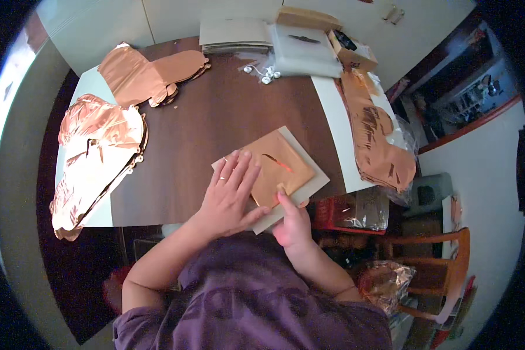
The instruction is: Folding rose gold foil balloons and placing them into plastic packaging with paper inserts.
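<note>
A flat, folded square of rose-gold foil, seemingly a foil balloon (294, 166), lies on a slightly larger pale cardboard square (318, 182) at the table's near side. My left hand (230, 186) rests on the foil's left part, fingers stretched out and thumb along the near edge. My right hand (293, 221) pinches the near corner of both layers, thumb on top; its other fingers are hidden beneath the card. At the left lies a pile of shiny rose-gold foil balloons (102, 131), with flatter, matte-looking foil pieces (137, 76) beyond it.
Across the brown table (216, 111) are stacked cardboard squares (233, 36), clear plastic bags (303, 55), small white round items (266, 74) and an open carton (353, 52). More foil balloons (373, 134) lie along the right edge. A wooden chair (437, 262) stands at the lower right.
</note>
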Available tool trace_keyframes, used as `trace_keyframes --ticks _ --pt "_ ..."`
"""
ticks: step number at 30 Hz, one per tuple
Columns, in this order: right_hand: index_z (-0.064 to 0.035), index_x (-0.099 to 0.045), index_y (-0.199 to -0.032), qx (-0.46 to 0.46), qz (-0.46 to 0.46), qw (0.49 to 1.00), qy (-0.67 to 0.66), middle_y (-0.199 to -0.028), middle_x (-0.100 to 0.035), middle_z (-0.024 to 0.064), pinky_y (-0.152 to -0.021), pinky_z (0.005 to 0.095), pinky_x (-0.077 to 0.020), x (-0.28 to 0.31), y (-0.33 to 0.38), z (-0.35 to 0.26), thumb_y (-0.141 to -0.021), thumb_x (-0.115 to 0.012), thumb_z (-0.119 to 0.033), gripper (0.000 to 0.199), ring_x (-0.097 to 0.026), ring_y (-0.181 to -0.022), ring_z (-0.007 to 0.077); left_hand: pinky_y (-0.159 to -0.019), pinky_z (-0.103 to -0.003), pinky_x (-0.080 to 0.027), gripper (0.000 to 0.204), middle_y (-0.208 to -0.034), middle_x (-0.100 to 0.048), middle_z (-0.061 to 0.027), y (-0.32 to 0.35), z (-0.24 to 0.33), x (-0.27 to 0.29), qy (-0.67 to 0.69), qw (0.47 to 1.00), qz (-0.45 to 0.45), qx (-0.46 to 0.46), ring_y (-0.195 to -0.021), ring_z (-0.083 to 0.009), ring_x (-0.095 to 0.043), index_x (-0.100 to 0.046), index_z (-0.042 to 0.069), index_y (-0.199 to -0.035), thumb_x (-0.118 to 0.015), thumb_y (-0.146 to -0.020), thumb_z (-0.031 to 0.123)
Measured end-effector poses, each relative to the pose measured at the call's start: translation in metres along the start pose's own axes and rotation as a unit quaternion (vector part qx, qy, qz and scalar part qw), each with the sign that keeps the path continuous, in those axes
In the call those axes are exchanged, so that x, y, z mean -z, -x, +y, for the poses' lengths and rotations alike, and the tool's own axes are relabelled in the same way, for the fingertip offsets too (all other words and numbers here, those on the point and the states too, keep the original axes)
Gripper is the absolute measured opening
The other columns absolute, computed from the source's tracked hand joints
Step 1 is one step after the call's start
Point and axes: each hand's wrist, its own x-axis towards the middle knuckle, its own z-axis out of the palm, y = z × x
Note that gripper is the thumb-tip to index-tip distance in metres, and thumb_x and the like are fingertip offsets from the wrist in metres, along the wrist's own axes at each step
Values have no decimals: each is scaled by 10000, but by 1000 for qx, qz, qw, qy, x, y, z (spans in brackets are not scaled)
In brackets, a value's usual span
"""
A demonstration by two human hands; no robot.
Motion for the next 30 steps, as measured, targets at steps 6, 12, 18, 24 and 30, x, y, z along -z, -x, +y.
trace_keyframes --ticks 6,12,18,24,30 --pt "-60 -668 -1040 -256 -130 849 443 -847 -702 158 -651 358 -569 42 4 -59 -970 -569 -328 295 -690 -685 294 -1169 -506 -174 839 -1471 -369 -221 12 -25 1 -44 995 -86 -29 -1400 -399 -283 -377 0 -1426 -529 -860 601" --pt "5 -633 -1075 437 -181 514 715 -1094 -653 172 -816 406 -522 10 16 -80 -820 -683 -111 285 -653 -959 311 -1173 -518 -160 826 -1506 -330 -201 13 -23 7 -22 993 -112 -9 -1415 -397 -263 -372 31 -1441 -589 -817 527" --pt "-60 -283 -1490 337 -209 374 839 -1561 -182 229 -1159 563 -135 21 -13 -44 -807 -693 -327 839 -179 -1442 417 -1174 -526 -151 827 -1528 -299 -193 13 -23 16 16 993 -104 -61 -1432 -380 -245 -374 61 -1448 -634 -773 461" --pt "-59 -221 -1514 325 -203 360 850 -1554 -129 293 -1158 575 -106 20 -12 -42 -850 -611 -487 881 -129 -1441 462 -1166 -521 -168 828 -1523 -317 -185 16 -23 10 -30 987 -146 -66 -1426 -369 -262 -345 66 -1466 -555 -842 568" --pt "-41 -193 -1518 296 -190 355 866 -1551 -93 321 -1161 570 -93 18 -11 -41 -857 -580 -551 920 -101 -1445 470 -1161 -553 -152 894 -1546 -262 -213 23 -43 19 -68 991 -117 10 -1443 -400 -205 -333 55 -1472 -563 -824 626"
